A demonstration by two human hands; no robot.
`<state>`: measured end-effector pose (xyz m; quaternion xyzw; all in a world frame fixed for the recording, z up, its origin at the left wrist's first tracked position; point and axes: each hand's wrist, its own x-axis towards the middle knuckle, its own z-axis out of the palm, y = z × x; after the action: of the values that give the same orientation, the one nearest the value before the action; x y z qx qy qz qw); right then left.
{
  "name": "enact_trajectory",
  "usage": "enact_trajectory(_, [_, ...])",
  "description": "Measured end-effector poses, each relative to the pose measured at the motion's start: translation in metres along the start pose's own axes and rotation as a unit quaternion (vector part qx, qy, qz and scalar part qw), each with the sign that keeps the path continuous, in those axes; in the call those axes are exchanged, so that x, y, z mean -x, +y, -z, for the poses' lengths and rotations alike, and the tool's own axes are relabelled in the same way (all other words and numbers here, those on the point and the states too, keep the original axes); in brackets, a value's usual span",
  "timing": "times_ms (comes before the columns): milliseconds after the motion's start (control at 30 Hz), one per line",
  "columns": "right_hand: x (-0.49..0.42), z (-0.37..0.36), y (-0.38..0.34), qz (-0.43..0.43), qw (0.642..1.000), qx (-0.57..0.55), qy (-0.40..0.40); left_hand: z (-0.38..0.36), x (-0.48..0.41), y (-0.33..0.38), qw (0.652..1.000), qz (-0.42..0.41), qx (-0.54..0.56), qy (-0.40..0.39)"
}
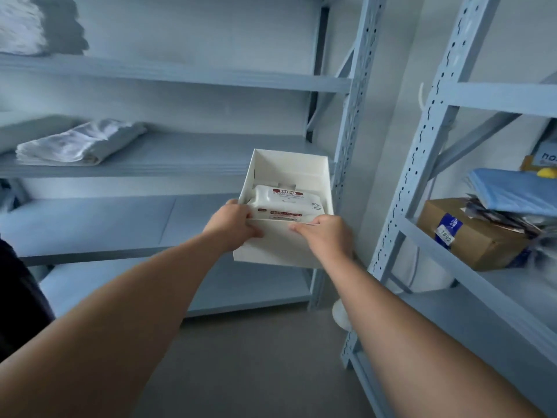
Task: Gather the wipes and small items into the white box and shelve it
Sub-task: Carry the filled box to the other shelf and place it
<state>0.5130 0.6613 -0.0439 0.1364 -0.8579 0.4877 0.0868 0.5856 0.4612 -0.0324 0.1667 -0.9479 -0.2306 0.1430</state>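
- Head view, the only one: the white box sits just past the middle of the frame toward 1 o'clock, held up in both hands in front of the left shelving unit, close to its right upright
- The left hand grips the box's near-left corner, at 9 o'clock of the box, with fingers curled across the front wall
- The right hand grips the near rim toward 4 o'clock of the box, fingers curled over the edge; neither hand has anything else in it
- Inside the box lie packs of wipes, stacked toward the near wall, while the far half looks bare; any small items beneath or behind the packs cannot be made out
- At 10 o'clock of the box a folded white cloth rests on the middle shelf board; the lower shelf board stretches away at 9 o'clock
- At 3 o'clock, on the right-hand unit, a cardboard carton sits under a pile topped by a blue folded sheet
- Progress, as a judgement: gathering looks done, since the wipes are in the box and both hands are given over to carrying it; what remains is the shelving, because the box appears to hang clear of every board, not yet set down on one
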Motion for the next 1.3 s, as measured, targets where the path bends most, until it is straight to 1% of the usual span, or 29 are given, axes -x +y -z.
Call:
enact_trajectory(167, [-0.023,-0.022,-0.064,0.018,1.000,0.006,0.004,0.057,-0.027,-0.022,1.000,0.007,-0.003,0.014])
enact_trajectory(433, [-0.057,-0.067,-0.148,0.039,0.998,-0.031,0.043,0.144,-0.076,-0.053,1.000,0.009,0.005,0.024])
enact_trajectory(567, [-0.079,-0.091,-0.186,0.064,0.995,-0.042,0.060,0.179,-0.100,-0.073,0.998,0.015,0.023,0.050])
enact_trajectory(700, [-0.103,-0.115,-0.215,0.091,0.993,-0.050,0.050,0.205,-0.122,-0.093,0.996,0.025,0.041,0.070])
enact_trajectory(900, [-0.139,-0.140,-0.245,0.121,0.992,-0.031,0.035,0.232,-0.156,-0.114,0.995,0.031,0.033,0.090])
enact_trajectory(1000, [-0.158,-0.145,-0.258,0.137,0.990,-0.011,0.033,0.244,-0.171,-0.116,0.995,0.037,0.028,0.094])
enact_trajectory(1100, [-0.182,-0.144,-0.273,0.148,0.988,-0.025,0.030,0.260,-0.188,-0.109,0.994,0.041,0.024,0.103])
enact_trajectory(1300, [-0.230,-0.131,-0.305,0.178,0.983,-0.050,0.017,0.287,-0.215,-0.082,0.985,0.047,0.029,0.163])
